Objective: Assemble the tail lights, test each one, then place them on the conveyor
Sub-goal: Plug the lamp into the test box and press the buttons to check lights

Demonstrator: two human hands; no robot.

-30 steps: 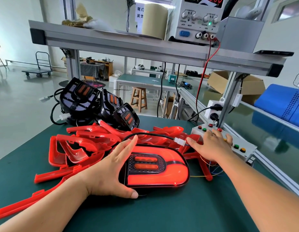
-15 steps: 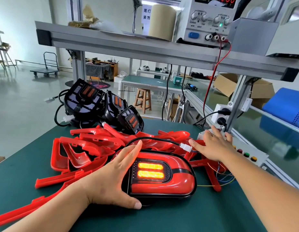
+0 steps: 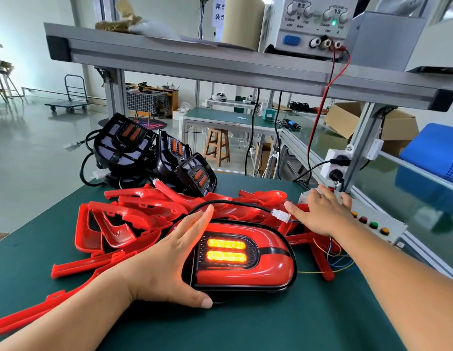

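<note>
The lit tail light (image 3: pixel 245 272) is being steadied on the green table (image 3: pixel 245 325) by the left hand (image 3: pixel 169 262), straight fingers and thumb bracketing its left end; the button box (image 3: pixel 378 217) is being touched by the right hand (image 3: pixel 321 214), fingers spread flat

One person, both limbs bare. Left hand (image 3: pixel 167 259): uncovered all over, thumbnail (image 3: pixel 206 303) short, rounded, looks unpainted. Left forearm (image 3: pixel 68 315): bare right down to the frame edge. Skin creases show at the left wrist (image 3: pixel 129 287). Right hand (image 3: pixel 321 214): bare too, its nails (image 3: pixel 287 204) too small to read, probably short as well. Right forearm (image 3: pixel 397 282): bare to the frame corner.
</note>
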